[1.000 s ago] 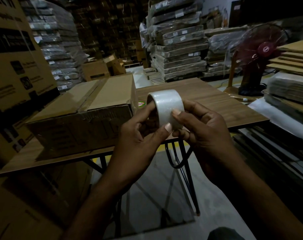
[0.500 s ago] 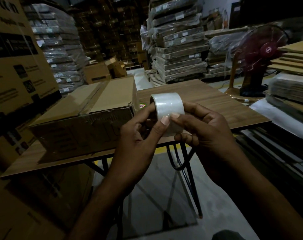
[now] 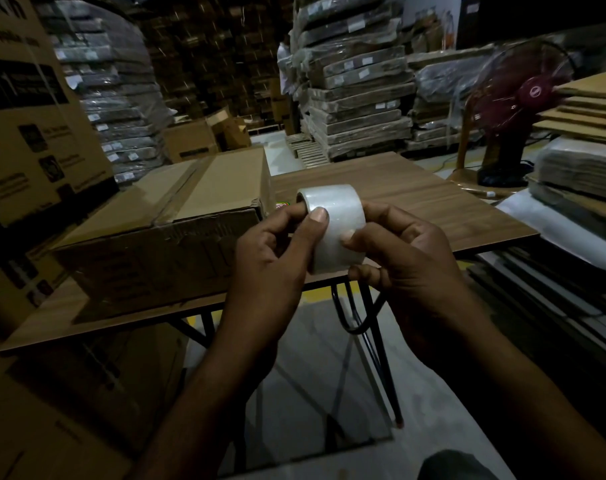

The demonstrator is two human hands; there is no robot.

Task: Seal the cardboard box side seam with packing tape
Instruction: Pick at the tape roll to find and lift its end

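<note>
At table (image 3: pixel 415 195) edge | hands: left (image 3: pixel 270 258), right (image 3: pixel 409 258), both gripping tape roll (image 3: pixel 339 216) | cardboard box (image 3: pixel 145 258) closed

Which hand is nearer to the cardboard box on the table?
Left. The left hand grips the tape roll close by the right end of the cardboard box; the right hand grips the roll's other side, farther right from the box.

head-worn wide-angle view, facing forward and down, close over hands (image 3: pixel 336 258)
</note>
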